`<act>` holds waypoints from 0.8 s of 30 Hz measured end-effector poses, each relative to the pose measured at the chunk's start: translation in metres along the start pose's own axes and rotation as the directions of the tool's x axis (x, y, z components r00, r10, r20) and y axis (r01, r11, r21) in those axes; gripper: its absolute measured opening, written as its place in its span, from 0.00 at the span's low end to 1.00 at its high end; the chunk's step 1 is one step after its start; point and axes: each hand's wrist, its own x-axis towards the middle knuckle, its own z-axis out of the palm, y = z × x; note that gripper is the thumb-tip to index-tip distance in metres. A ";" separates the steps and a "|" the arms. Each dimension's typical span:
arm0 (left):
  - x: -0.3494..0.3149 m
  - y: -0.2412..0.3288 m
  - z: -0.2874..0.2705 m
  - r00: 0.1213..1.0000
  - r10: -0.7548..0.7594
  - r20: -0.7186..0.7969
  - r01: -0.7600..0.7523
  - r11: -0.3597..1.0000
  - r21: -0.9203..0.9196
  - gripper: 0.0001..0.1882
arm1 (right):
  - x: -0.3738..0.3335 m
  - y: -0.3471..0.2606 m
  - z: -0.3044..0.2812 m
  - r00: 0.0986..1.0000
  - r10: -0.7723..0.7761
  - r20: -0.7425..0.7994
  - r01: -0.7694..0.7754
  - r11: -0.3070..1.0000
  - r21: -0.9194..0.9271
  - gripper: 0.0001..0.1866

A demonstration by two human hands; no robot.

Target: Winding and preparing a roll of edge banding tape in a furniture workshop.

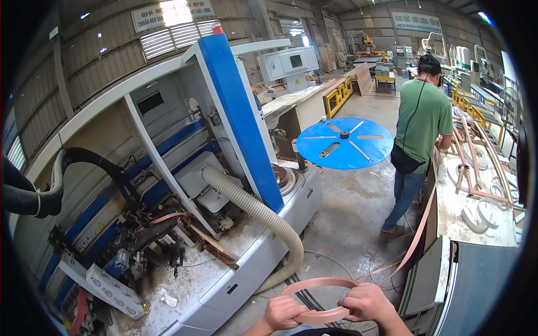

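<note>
One coiled pinkish-brown strip (pixel 322 317) is held with its long axis left to right between left hand (pixel 284 311) and right hand (pixel 367 302), each grip pinching its rim.

forearms (pixel 395 326) cut off by lower edge | pinkish band coil (pixel 322 282) partly covered by left hand (pixel 284 312) and right hand (pixel 367 302) | black hose (pixel 31 193) cut off at left rim | control screen (pixel 296 61) too small to read
</note>
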 end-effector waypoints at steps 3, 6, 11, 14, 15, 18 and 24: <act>-0.002 0.001 0.000 1.000 0.004 -0.003 -0.004 1.000 0.001 0.10 | -0.002 -0.005 0.000 1.000 0.013 0.007 -0.013 1.000 0.002 0.12; 0.001 -0.001 0.002 1.000 0.011 0.026 -0.011 1.000 -0.015 0.10 | -0.008 -0.008 -0.003 0.999 0.048 0.017 -0.047 0.999 -0.016 0.12; -0.013 -0.008 0.001 0.992 0.018 0.125 -0.011 0.998 -0.057 0.11 | -0.014 0.009 0.008 1.000 -0.025 0.003 0.025 0.998 0.054 0.10; -0.022 -0.009 0.000 0.980 0.023 0.198 -0.033 0.998 0.045 0.15 | -0.018 0.007 0.014 0.998 -0.015 -0.056 0.020 0.996 0.092 0.10; -0.005 0.007 -0.003 0.990 -0.017 0.142 0.008 0.998 0.063 0.09 | -0.017 0.006 0.015 0.997 -0.033 -0.065 0.040 0.994 0.106 0.11; 0.006 0.012 0.003 0.998 -0.062 0.032 0.062 0.998 -0.015 0.06 | -0.021 0.002 0.011 0.990 -0.010 -0.144 0.026 0.993 0.112 0.14; 0.008 0.005 -0.017 0.995 -0.051 -0.087 0.048 0.998 -0.036 0.08 | -0.027 -0.003 -0.004 0.966 0.018 -0.257 -0.008 0.999 0.040 0.20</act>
